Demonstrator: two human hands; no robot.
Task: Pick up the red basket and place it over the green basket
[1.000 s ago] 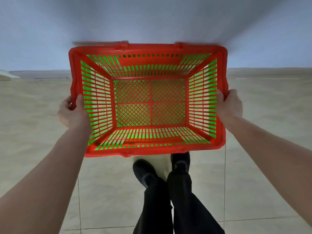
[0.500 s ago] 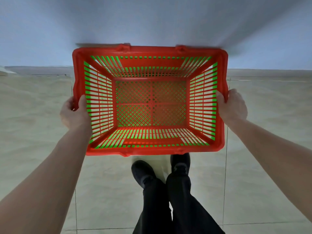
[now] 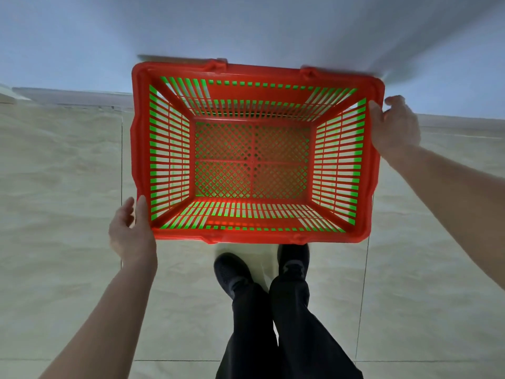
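The empty red plastic basket [image 3: 254, 157] is held above the tiled floor [image 3: 54, 187], gripped at opposite corners by the left hand [image 3: 131, 233] and right hand [image 3: 396, 124]; it is not yet set down.

My feed is dim and bluish. The wall [image 3: 246, 23] carries soft diagonal shadows (top right), and wide-angle distortion bends the frame's edges.

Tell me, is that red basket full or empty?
Empty. Through the red basket the whole lattice bottom and slatted walls show bare. The left hand and right hand grip its rim.
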